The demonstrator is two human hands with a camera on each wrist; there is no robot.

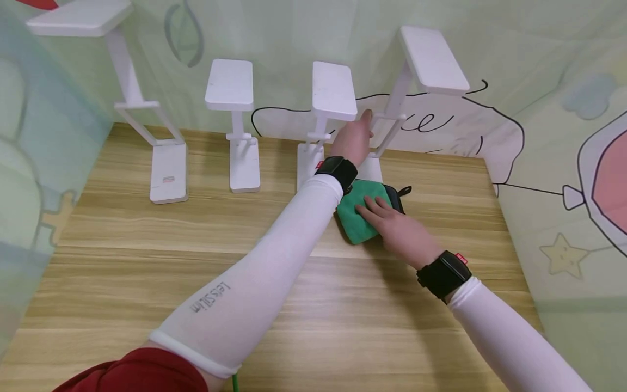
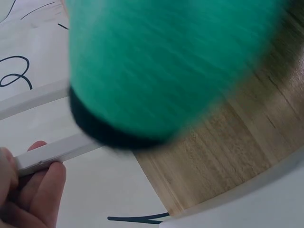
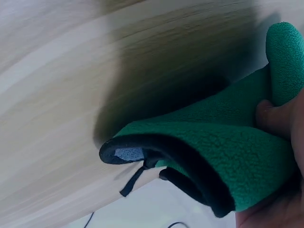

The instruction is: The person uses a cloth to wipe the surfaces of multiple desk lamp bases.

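My left hand reaches to the back, beside the rightmost white folding desk lamp. Its fingers pinch one slim white bar of that lamp's stand in the left wrist view. With my right hand I hold a folded green cleaning cloth, edged in black and fitted with a small black loop. The right wrist view has the thumb pressed into the cloth's fold and the other fingers underneath. This cloth overlaps the front of the lamp's white base in the head view.
Several similar white lamps stand in a row leftward: one close beside my left wrist, another farther left, and a taller one at the far left. Printed fabric walls enclose the wooden table.
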